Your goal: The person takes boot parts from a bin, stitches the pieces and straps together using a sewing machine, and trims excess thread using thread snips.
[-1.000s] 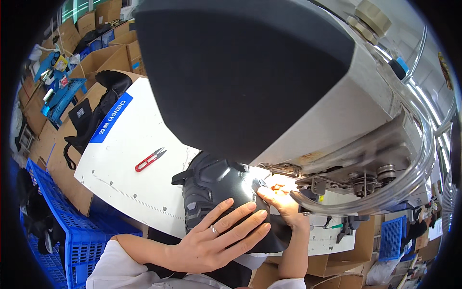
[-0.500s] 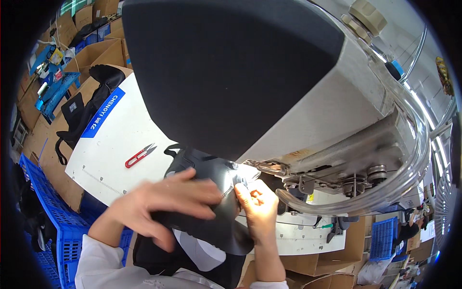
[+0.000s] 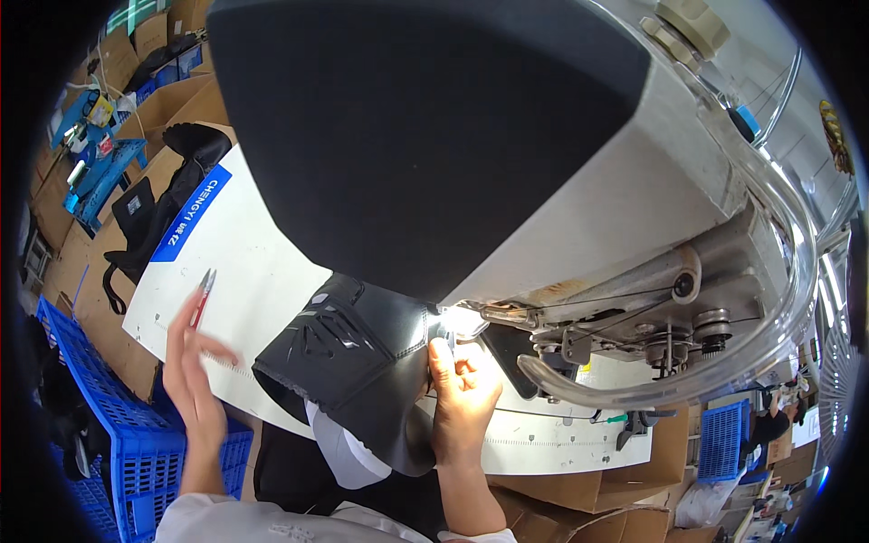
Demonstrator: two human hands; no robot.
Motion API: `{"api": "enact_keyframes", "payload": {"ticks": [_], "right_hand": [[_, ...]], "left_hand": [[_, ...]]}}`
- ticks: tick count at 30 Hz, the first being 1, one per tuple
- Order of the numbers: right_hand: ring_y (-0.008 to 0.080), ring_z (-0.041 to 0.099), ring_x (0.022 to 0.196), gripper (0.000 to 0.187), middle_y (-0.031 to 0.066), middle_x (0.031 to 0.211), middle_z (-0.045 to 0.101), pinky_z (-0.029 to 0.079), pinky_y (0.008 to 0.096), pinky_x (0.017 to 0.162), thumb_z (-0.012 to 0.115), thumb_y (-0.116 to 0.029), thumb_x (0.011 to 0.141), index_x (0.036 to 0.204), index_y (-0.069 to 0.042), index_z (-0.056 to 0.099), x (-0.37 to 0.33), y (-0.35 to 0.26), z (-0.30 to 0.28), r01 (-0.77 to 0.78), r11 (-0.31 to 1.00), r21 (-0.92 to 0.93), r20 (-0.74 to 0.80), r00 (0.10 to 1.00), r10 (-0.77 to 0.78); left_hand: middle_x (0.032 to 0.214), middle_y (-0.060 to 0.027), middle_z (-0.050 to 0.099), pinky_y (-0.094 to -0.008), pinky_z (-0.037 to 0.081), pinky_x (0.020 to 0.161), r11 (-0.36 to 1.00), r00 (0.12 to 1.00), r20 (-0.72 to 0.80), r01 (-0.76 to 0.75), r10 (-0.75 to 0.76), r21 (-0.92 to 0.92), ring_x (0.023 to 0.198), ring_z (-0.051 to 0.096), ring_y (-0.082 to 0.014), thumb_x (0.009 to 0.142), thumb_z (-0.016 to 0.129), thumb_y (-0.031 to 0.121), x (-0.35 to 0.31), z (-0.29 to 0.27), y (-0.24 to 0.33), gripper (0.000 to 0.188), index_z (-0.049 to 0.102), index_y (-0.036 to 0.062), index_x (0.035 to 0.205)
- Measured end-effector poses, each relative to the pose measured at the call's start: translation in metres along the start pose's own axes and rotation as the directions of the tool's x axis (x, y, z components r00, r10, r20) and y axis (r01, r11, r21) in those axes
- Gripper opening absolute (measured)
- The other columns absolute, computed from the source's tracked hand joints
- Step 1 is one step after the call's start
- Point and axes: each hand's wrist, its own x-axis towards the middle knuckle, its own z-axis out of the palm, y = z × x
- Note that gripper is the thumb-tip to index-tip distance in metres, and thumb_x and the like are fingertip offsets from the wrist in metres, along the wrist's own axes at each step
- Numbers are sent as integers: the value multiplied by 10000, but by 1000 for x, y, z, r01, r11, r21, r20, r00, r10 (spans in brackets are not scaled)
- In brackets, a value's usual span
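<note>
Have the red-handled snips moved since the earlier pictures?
Yes. The red-handled snips have shifted left, closer to the blue strip on the white tabletop, and are now at the left hand.

Big blue crate (image 3: pixel 136 441) holding down eight o'clock, cluttered blue stand (image 3: pixel 113 176) between nine and ten, open cardboard box (image 3: pixel 195 110) at ten, brown carton (image 3: pixel 584 520) at five, smaller blue basket (image 3: pixel 721 443) at four, co-worker (image 3: pixel 783 436) just beyond.
</note>
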Motion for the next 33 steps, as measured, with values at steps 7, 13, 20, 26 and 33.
{"api": "enact_keyframes", "payload": {"ticks": [7, 13, 20, 26, 33], "right_hand": [[42, 493, 598, 136, -7, 693, 575, 368, 198, 549, 652, -116, 912, 811, -33, 616, -6, -8, 14, -36, 999, 8, -9, 999, 36], [83, 610, 735, 125, 46, 848, 646, 517, 239, 724, 608, -129, 938, 927, -4, 619, -1, 26, -5, 22, 997, -75, 80, 997, -16], [44, 503, 678, 133, -8, 743, 584, 420, 198, 646, 599, -108, 938, 822, -44, 585, 0, 45, -8, 286, 895, -342, 161, 956, -244], [36, 463, 650, 173, -32, 704, 537, 404, 195, 631, 607, -108, 931, 769, -66, 562, -3, 26, 7, 129, 987, -100, 42, 991, -125], [29, 429, 629, 181, -33, 676, 523, 327, 195, 576, 618, -108, 915, 748, -63, 564, -3, 25, 10, 106, 990, -94, 35, 994, -103]], "left_hand": [[1462, -240, 204, -351, 437, 958, 626, 982, 190, 138, 17, -768, 1166, 536, -244, 777, 732, 431, -11, 80, 83, 1131, -53, 10, 1474], [1247, -154, 421, -336, 378, 1008, 624, 974, 224, 203, -47, -754, 1154, 480, -199, 773, 578, -29, 10, 79, 85, 776, 115, 58, 1390], [1216, -139, 438, -308, 380, 976, 675, 965, 263, 189, 7, -713, 1104, 476, -162, 759, 574, -33, 19, 76, 77, 696, 195, 51, 1336], [1148, -113, 481, -267, 385, 942, 635, 925, 362, 348, -113, -690, 1085, 473, -134, 743, 584, -24, 40, 74, 85, 649, 263, 68, 1299], [1084, -81, 486, -248, 386, 885, 700, 949, 309, 267, -70, -663, 991, 476, -114, 720, 595, 7, 49, 71, 85, 607, 302, 74, 1248]]}}
